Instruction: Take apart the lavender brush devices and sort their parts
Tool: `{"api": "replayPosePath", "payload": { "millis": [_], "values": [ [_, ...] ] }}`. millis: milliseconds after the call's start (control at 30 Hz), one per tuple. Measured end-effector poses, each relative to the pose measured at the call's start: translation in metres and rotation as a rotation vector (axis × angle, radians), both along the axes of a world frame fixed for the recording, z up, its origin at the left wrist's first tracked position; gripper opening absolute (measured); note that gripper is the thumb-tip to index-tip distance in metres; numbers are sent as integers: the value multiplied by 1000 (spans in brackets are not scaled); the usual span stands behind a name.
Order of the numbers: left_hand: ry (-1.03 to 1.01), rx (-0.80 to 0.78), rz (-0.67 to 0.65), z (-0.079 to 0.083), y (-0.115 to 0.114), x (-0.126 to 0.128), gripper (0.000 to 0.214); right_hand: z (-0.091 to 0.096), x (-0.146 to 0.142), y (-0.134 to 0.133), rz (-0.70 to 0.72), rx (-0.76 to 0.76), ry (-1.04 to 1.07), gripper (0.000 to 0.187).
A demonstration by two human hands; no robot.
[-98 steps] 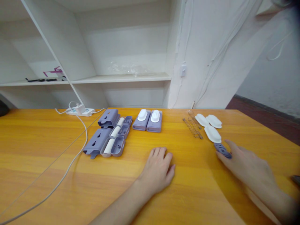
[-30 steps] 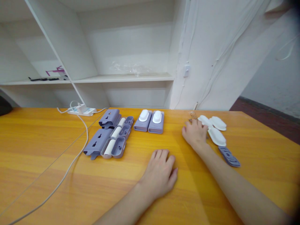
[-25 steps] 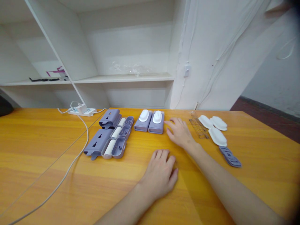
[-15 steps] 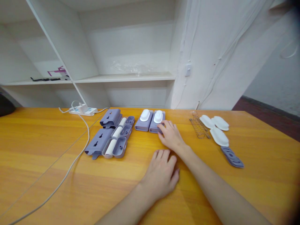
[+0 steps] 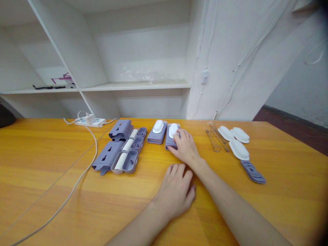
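Observation:
My right hand (image 5: 186, 145) grips a purple plastic box (image 5: 169, 142), its thumb at the front edge and its fingers at the right side. On top of that box sits a white ribbed oval piece (image 5: 173, 130). Just to the left stands a matching purple box (image 5: 153, 138) bearing a smooth white oval piece (image 5: 158, 126). My left hand (image 5: 176, 189) rests on the table nearer to me, fingers loosely bent, thumb apart, holding nothing that I can see.
To the left lie purple housings (image 5: 109, 155), small purple cups (image 5: 131, 161) and white rollers (image 5: 121, 161). Coil springs (image 5: 214, 140), white shells (image 5: 239, 149) and slotted purple plates (image 5: 253, 172) lie right. A cable (image 5: 84, 174) runs from a power strip (image 5: 96, 122).
The right-hand box has shifted slightly towards me and away from its neighbour, widening the gap. My right thumb has come down to its front edge. My left hand has stayed in place.

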State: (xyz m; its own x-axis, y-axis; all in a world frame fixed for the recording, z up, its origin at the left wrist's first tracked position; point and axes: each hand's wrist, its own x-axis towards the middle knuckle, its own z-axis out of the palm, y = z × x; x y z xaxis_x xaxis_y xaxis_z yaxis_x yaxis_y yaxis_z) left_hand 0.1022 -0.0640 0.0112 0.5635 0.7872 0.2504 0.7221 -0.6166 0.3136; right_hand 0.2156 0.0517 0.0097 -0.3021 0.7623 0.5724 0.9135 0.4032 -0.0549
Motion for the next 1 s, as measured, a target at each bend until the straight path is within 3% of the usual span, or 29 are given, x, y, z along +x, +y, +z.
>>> {"api": "replayPosePath", "payload": {
  "millis": [367,533,667,833,1000],
  "values": [
    [-80,30,-14,-5,2,1,18,-6,33,-32,47,-103,157,24],
    [-240,113,112,-8,6,2,23,-9,50,-63,65,-152,232,22],
    [-286,152,195,-12,10,2,38,-13,53,-90,116,-193,307,19],
    [-177,72,136,-15,11,1,56,-19,54,-99,118,-205,437,54],
    [-117,51,147,-15,11,1,60,-22,58,-90,117,-304,504,50]
  ]
}}
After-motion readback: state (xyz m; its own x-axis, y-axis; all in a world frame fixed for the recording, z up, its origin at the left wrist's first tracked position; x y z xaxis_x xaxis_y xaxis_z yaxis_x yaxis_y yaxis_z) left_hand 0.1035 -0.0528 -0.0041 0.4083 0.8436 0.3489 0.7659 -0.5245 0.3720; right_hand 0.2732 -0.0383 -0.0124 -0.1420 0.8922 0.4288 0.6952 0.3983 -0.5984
